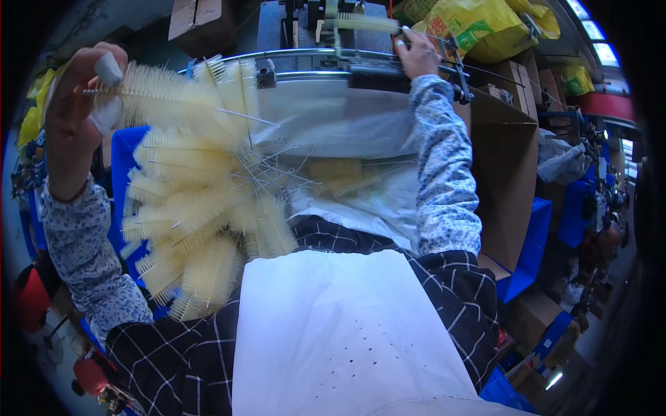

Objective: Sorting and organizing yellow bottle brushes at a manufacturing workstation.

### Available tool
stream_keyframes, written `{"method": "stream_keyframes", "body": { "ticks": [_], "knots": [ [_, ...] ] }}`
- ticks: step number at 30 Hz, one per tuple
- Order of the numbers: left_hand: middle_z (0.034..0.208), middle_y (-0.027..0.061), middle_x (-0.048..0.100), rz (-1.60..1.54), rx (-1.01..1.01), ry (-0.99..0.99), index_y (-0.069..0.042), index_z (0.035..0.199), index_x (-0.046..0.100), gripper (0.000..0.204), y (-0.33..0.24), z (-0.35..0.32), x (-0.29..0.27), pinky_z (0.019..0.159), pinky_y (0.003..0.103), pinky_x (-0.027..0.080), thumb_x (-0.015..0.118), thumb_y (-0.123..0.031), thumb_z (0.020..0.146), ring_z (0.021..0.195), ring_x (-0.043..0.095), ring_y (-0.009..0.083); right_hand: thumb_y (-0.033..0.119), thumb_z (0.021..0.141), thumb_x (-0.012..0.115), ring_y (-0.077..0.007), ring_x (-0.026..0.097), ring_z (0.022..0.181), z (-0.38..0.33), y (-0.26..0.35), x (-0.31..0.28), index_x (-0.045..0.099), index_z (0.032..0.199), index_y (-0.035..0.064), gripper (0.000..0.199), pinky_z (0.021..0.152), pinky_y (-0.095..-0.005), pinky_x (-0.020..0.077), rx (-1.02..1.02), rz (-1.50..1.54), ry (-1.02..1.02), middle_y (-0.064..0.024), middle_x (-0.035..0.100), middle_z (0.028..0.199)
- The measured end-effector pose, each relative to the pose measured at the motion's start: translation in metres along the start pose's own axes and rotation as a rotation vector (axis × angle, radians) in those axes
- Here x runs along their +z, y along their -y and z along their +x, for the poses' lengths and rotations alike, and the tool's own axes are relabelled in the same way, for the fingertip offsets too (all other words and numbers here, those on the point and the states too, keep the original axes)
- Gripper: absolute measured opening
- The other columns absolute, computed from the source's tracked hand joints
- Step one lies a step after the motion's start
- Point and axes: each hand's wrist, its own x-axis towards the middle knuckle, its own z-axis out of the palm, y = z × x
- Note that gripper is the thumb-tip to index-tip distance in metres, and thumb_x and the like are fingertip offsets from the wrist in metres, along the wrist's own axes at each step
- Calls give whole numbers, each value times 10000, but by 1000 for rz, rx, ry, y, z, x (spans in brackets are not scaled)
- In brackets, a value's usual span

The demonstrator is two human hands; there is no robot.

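At the far left, my raised left hand [73, 114], with white wraps on its finger and thumb, pinches the tip of a cream bottle brush [156, 96]. That brush lies level with the top of a large pile of similar bottle brushes [201, 187], whose twisted wire stems cross toward the middle. My right hand [420, 55] reaches to the metal machine [305, 35] at the back, its fingers curled close to one end of another brush [368, 23] lying across it. Whatever those fingers grip is too small to make out.
Under the pile shows a blue bin [126, 156]. A pale plastic sheet [333, 118] covers the surface below the machine's rails, with a few brushes [340, 177] on it. An open cardboard box [506, 187] stands right of my right arm. Yellow bags [479, 28] sit behind.
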Motion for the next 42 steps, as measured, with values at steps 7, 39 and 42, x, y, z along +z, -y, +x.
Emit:
{"method": "stream_keyframes", "body": {
  "ticks": [7, 39, 42],
  "knots": [
    [1017, 49, 470, -332, -138, -40, -105, 1126, 428, 388, 15, 22, 22, 773, 246, 434, 544, -193, 766, 907, 494, 123, 356, 815, 412, -263, 442, 1016, 35, -50, -23, 579, 1010, 223, 289, 867, -408, 332, -70, -438, 75, -42, 543, 1050],
    [979, 104, 498, -6, -615, 507, -44, 1049, 447, 364, 11, 10, 50, 736, 281, 424, 574, -118, 716, 846, 485, 219, 246, 820, 491, -214, 477, 890, -7, 30, -23, 563, 1032, 256, 224, 784, -377, 337, -77, -216, 84, -32, 568, 908],
    [947, 90, 495, 24, -551, 401, -40, 1026, 467, 345, 10, 6, 51, 687, 247, 429, 581, -85, 703, 806, 483, 189, 238, 817, 498, -212, 481, 874, -8, 28, -21, 567, 1024, 262, 220, 780, -367, 336, -100, -185, 59, -26, 566, 896]
  ]
}}
